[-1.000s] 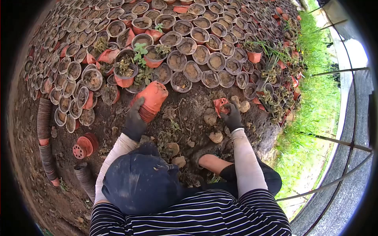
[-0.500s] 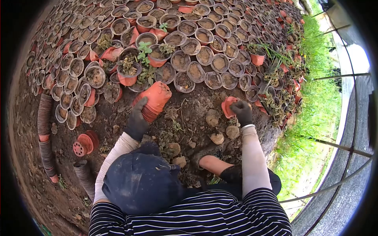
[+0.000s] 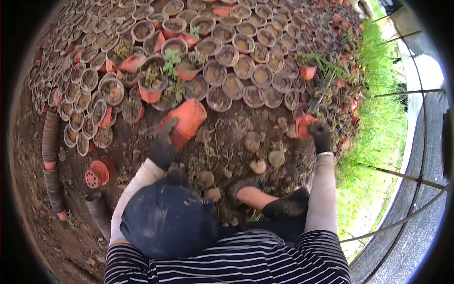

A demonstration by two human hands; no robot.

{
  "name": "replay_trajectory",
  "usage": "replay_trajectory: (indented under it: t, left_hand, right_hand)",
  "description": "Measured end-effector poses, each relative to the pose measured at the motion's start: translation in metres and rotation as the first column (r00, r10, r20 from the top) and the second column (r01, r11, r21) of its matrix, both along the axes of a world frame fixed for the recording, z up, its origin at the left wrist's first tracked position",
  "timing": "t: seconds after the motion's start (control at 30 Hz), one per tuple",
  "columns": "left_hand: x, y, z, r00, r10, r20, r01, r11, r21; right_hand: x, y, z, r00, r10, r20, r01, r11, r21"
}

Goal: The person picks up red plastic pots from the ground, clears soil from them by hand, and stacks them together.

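My left hand [image 3: 164, 147], in a dark glove, is closed around a stack of nested red plastic pots [image 3: 190, 117] that lies tilted, bases toward the upper right. On the right, my gloved right hand [image 3: 321, 137] grips a single red plastic pot [image 3: 303, 126] by its side, close to the edge of the pot rows. Whether that pot has soil in it cannot be seen. Between my hands, lumps of soil [image 3: 276, 158] lie on the bare ground, some with a rounded pot shape.
Many soil-filled pots [image 3: 218, 98] stand packed ahead, a few with green plants [image 3: 172, 57]. At left lie a long row of nested pots [image 3: 51, 137], a short red stack [image 3: 100, 173] and another stack [image 3: 98, 208]. Grass [image 3: 378, 142] and metal poles [image 3: 397, 174] border the right.
My right hand has moved right with the red pot, away from the soil lumps toward the edge of the rows. The left hand and its stack stay nearly in place.
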State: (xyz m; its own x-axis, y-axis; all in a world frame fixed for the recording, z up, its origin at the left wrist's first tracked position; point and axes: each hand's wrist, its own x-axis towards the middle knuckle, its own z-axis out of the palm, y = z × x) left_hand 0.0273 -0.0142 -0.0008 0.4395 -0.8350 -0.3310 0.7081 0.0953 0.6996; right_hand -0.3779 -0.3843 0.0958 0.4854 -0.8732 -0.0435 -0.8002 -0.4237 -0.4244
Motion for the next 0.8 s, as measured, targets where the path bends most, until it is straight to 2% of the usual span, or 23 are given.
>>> replay_trajectory:
  t: [0.03, 0.07, 0.17, 0.2, 0.27, 0.3, 0.33, 0.37, 0.4, 0.43, 0.47, 0.53, 0.6, 0.67, 0.73, 0.77, 0.8]
  left_hand:
    - [-0.004, 0.002, 0.007, 0.998, 0.004, -0.067, -0.006, 0.999, -0.034]
    - [-0.008, 0.004, 0.013, 0.991, 0.005, -0.135, -0.014, 0.998, -0.065]
    - [-0.01, -0.003, 0.018, 0.965, 0.006, -0.262, -0.033, 0.995, -0.099]
    - [-0.015, 0.005, 0.016, 0.992, -0.001, -0.127, -0.005, 0.999, -0.047]
    - [-0.011, 0.003, 0.015, 0.977, -0.055, 0.206, 0.052, 0.998, 0.019]
    - [-0.006, -0.001, 0.017, 0.919, -0.075, 0.386, 0.063, 0.997, 0.045]
    - [-0.008, 0.005, 0.029, 0.814, -0.12, 0.568, 0.087, 0.993, 0.085]
    - [-0.01, 0.012, 0.038, 0.669, -0.177, 0.722, 0.113, 0.984, 0.137]
    - [-0.012, 0.008, 0.045, 0.841, -0.142, 0.522, 0.116, 0.99, 0.081]
    - [-0.017, -0.001, 0.054, 0.952, -0.102, 0.289, 0.099, 0.995, 0.025]
    - [-0.018, -0.003, 0.058, 0.998, -0.062, 0.03, 0.063, 0.998, -0.023]
    - [-0.023, -0.001, 0.011, 0.981, -0.134, 0.141, 0.131, 0.991, 0.026]
    - [-0.023, 0.002, -0.012, 0.979, -0.167, 0.112, 0.164, 0.986, 0.037]
    - [-0.024, 0.002, -0.016, 0.986, -0.16, -0.053, 0.16, 0.987, -0.008]
    - [-0.024, 0.003, -0.011, 0.979, -0.205, 0.009, 0.205, 0.979, -0.02]
    - [-0.023, 0.006, -0.007, 0.955, -0.251, 0.156, 0.254, 0.967, -0.002]
    - [-0.022, 0.006, 0.0, 0.955, -0.257, 0.15, 0.261, 0.965, -0.006]
  right_hand:
    - [0.003, 0.002, 0.006, 0.977, -0.086, 0.197, 0.034, 0.968, 0.25]
    - [-0.014, -0.015, -0.004, 0.981, -0.024, -0.193, 0.053, 0.988, 0.147]
    - [-0.005, -0.029, 0.004, 0.994, 0.01, 0.109, -0.014, 0.999, 0.038]
    - [0.005, -0.022, 0.011, 0.968, -0.134, 0.214, 0.069, 0.957, 0.282]
    - [0.015, -0.01, 0.009, 0.998, -0.014, 0.069, 0.007, 0.995, 0.096]
    - [0.028, -0.01, 0.01, 0.999, 0.05, -0.015, -0.05, 0.999, 0.0]
    - [0.049, -0.004, 0.018, 0.989, -0.013, 0.145, -0.023, 0.969, 0.245]
    - [0.074, 0.014, 0.027, 0.969, 0.049, 0.243, -0.119, 0.953, 0.28]
    - [0.104, 0.033, 0.034, 0.929, 0.106, 0.354, -0.218, 0.93, 0.295]
    - [0.13, 0.053, 0.037, 0.904, 0.15, 0.402, -0.275, 0.921, 0.277]
    - [0.152, 0.073, 0.034, 0.875, 0.194, 0.444, -0.333, 0.907, 0.259]
    - [0.188, 0.108, 0.015, 0.813, 0.177, 0.555, -0.377, 0.886, 0.269]
    - [0.22, 0.141, 0.012, 0.778, 0.336, 0.531, -0.481, 0.862, 0.159]
    - [0.236, 0.164, -0.017, 0.763, 0.245, 0.598, -0.451, 0.864, 0.222]
    - [0.249, 0.187, -0.034, 0.732, 0.101, 0.674, -0.395, 0.869, 0.299]
    - [0.255, 0.201, -0.038, 0.7, 0.002, 0.715, -0.355, 0.869, 0.346]
    - [0.26, 0.21, -0.041, 0.659, -0.099, 0.745, -0.317, 0.862, 0.395]
